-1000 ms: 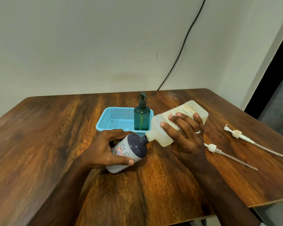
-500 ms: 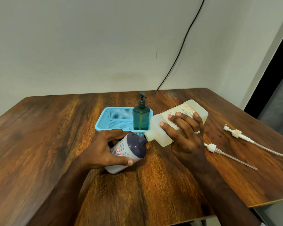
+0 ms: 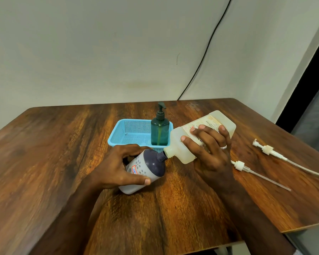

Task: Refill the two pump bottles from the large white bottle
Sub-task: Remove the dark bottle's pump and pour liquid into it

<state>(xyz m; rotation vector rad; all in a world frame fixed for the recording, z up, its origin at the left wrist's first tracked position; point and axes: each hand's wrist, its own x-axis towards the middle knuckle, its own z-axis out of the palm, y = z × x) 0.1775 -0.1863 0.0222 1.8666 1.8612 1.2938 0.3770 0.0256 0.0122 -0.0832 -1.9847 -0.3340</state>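
My left hand (image 3: pixel 118 166) grips a grey pump bottle (image 3: pixel 145 172) with a dark purple shoulder, tilted to the right, its base resting on the table. My right hand (image 3: pixel 208 151) holds the large white bottle (image 3: pixel 180 144) tipped down to the left, so that its neck meets the open neck of the grey bottle. A dark green pump bottle (image 3: pixel 160 130) with its pump fitted stands upright in the blue basket (image 3: pixel 123 133) just behind both hands.
Two white pump heads with long clear tubes lie on the wooden table (image 3: pixel 44 153) at the right: one pump head (image 3: pixel 239 165) next to my right wrist, the other pump head (image 3: pixel 267 150) farther right. A black cable (image 3: pixel 206 52) runs up the wall.
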